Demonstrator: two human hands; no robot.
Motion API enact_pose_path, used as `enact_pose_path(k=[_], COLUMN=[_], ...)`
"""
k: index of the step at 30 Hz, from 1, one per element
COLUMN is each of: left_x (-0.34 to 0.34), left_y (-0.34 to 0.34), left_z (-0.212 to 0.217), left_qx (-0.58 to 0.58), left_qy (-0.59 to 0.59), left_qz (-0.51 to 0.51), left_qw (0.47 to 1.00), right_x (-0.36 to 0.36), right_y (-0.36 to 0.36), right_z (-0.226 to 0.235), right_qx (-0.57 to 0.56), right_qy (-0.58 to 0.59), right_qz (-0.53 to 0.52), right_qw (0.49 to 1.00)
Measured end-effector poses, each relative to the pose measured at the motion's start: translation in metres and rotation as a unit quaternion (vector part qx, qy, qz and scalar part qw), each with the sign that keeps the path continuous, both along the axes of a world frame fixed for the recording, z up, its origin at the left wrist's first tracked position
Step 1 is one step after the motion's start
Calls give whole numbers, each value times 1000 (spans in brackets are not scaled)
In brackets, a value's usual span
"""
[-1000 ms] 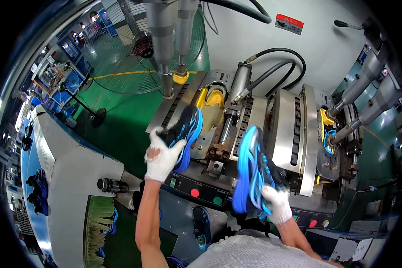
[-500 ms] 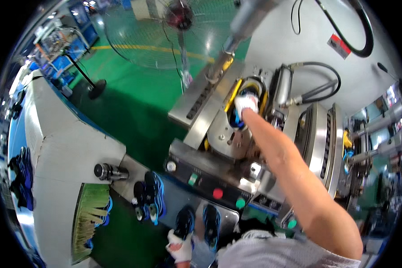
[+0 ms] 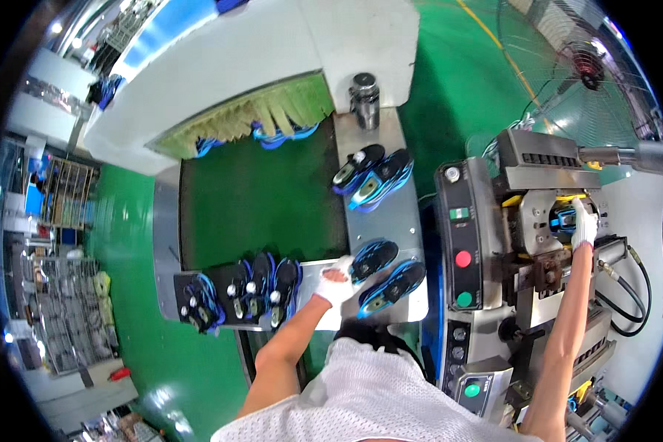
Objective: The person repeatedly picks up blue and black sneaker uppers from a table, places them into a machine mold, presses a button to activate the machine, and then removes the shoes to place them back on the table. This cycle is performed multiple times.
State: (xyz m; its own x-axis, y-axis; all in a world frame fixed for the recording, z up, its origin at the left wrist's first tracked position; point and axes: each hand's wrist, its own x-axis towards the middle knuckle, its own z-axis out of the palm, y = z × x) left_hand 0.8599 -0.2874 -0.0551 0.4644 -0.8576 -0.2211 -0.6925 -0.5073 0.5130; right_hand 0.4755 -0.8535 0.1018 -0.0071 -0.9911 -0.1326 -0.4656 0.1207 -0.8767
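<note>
My left hand (image 3: pixel 337 280), in a white glove, is closed at one end of a black shoe with a blue sole (image 3: pixel 376 259) on the metal ledge. A second black-and-blue shoe (image 3: pixel 395 289) lies just beside it, nearer to me. My right arm is stretched far out to the right. The gloved right hand (image 3: pixel 584 225) is at a blue-and-black shoe (image 3: pixel 565 219) seated in the pressing machine (image 3: pixel 532 230), its fingers closed about the shoe's side and partly hidden.
A green conveyor belt (image 3: pixel 265 199) runs from a strip-curtained opening (image 3: pixel 250 110), with shoes under the strips. Several shoes (image 3: pixel 261 287) line the near ledge, and a pair (image 3: pixel 376 177) stands below a steel flask (image 3: pixel 365 101). A button panel (image 3: pixel 462 236) fronts the machine; a caged fan (image 3: pixel 586 68) stands behind.
The view has swung left, bringing the conveyor and the near row of shoes into sight. Both hands remain at the same shoes, my left by the ledge and my right in the machine.
</note>
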Motion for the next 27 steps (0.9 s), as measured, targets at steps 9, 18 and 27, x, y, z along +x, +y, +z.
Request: enact_pose_path(k=[9,18,27], left_x=[1,26,60], left_y=[-8,-10,-47], left_z=[-23,-51,-5], left_qx=[-141,-39,145], left_qy=[62,159,148], left_qz=[-31,-109,-84], left_qw=[988,980,975], right_x=[105,230,231], right_y=[390,505,529], right_z=[-82,-88,-134], right_qx=[-100,109,109], right_qy=[624,240,36], right_qz=[191,58,-252], right_qw=[751,963,961])
